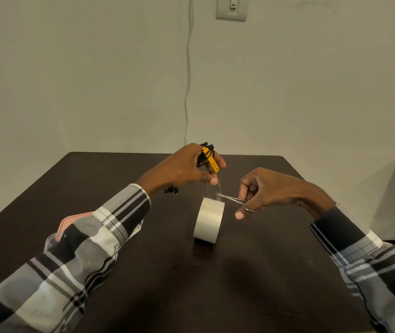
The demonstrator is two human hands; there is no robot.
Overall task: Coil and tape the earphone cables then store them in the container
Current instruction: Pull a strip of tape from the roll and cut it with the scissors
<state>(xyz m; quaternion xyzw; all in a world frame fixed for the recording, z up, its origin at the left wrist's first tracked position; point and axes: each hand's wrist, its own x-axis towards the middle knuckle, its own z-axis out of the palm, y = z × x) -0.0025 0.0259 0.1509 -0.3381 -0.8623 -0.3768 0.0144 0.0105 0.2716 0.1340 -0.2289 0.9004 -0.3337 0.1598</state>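
My left hand (187, 168) grips a coiled black earphone cable (203, 156) bound with a yellow strap (212, 162), and its thumb and finger pinch the free end of a clear tape strip. The strip runs down to a roll of clear tape (209, 221) standing on edge on the dark table (263, 272). My right hand (267, 191) holds small metal scissors (230, 199), whose blades lie at the tape strip just above the roll. An earbud end (171, 190) hangs below my left wrist.
A clear container with a pink lid (72, 221) sits at the table's left edge, mostly hidden behind my left sleeve. A white cord hangs down the wall behind the table. A wooden surface edge shows at far right.
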